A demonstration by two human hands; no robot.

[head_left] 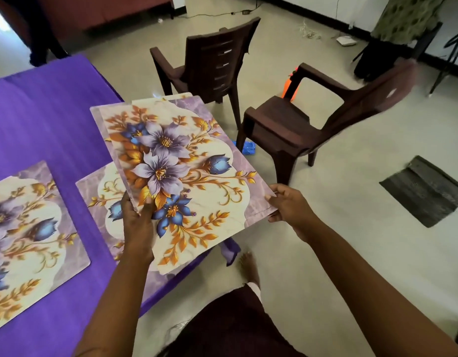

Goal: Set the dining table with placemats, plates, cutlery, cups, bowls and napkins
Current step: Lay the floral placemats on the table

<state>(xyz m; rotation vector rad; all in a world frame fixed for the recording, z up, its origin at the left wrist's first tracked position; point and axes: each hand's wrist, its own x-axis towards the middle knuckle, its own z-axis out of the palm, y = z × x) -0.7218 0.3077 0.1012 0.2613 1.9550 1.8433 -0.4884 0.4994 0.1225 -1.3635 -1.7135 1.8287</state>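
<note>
Left hand (137,222), lower centre of the frame: fingers curled round the near edge of a stack of floral placemats (176,166), thumb on the printed face. Right hand (287,204), right of centre: pinching the stack's right corner between thumb and fingers. The stack is held tilted above the right edge of the worktop (50,119), part of it overhanging the floor; offset edges at its upper left suggest at least 2 mats in it, though the exact count cannot be told.

Below the stack, 1 placemat (104,191) lies flat on the purple cloth, largely hidden by the held mats and the left forearm. A 2nd laid placemat (34,228) lies at the lower left of the frame, apart from the first, with a strip of cloth between them.

Beyond the worktop, 2 dark brown plastic chairs (287,130) stand on the pale floor in the upper centre and right of centre, and a dark floor mat (423,191) lies at the right.

Progress, as judged: the task is at its opening stage. 2 placemats are laid and more remain in hand. No plates, cutlery, cups, bowls or napkins appear anywhere in view, so all of these steps look still to be done.
</note>
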